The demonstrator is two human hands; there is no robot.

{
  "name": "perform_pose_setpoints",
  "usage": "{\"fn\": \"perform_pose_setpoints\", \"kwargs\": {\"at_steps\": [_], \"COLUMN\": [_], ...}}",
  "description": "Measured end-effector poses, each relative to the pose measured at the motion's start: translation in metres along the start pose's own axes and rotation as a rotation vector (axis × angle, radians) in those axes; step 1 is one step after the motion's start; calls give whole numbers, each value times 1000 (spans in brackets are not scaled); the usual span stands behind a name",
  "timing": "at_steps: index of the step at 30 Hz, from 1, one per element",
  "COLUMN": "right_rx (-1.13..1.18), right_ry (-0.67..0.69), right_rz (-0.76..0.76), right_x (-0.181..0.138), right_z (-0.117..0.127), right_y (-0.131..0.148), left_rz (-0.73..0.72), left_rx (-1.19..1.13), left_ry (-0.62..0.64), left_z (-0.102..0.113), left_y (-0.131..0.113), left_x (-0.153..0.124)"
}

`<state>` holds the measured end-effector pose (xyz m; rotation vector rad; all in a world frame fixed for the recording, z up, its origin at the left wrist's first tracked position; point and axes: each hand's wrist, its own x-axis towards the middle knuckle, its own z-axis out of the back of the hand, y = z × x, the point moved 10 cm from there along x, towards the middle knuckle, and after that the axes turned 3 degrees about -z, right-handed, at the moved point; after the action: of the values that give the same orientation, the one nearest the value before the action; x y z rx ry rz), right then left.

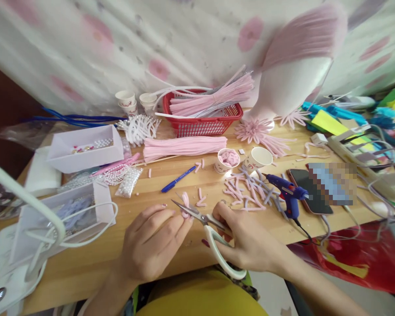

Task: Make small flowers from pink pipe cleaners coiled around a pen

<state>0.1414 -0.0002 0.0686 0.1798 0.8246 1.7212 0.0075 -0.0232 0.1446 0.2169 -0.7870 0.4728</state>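
My left hand [158,241] pinches a small looped piece of pink pipe cleaner [185,201] between its fingertips. In my right hand [240,237] is a pair of scissors [217,254] with pale handles, its blades pointing left. The blades lie across the pink piece close to my left fingertips; whether they bite into it I cannot tell. Short cut pink and grey pipe cleaner pieces [243,193] are scattered just beyond my right hand. A blue pen [178,179] rests on the table behind my left hand.
A paper cup [227,169] holds pink curled pieces. A blue glue gun [288,193] and a phone [311,193] lie to the right. Behind stands a red basket [204,127] with long pipe cleaners. White boxes [85,158] and a lamp arm [23,193] occupy the left.
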Motion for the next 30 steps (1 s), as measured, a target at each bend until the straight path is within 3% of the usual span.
{"fn": "perform_pose_setpoints", "kwargs": {"at_steps": [11,18,30], "right_rx": [-38,-40,-82], "right_ry": [10,24,-24], "right_rz": [14,-14,-25], "right_x": [9,13,14], "right_z": [-5,-7,-11], "right_y": [-3,-7,-16], "left_rz": [-140,-149,-147], "left_rx": [60,99,113], "left_ry": [67,21,54], "left_z": [-15,-12,-11], "left_y": [-9,-7,-9], "left_x": [-3,-5,-9]}}
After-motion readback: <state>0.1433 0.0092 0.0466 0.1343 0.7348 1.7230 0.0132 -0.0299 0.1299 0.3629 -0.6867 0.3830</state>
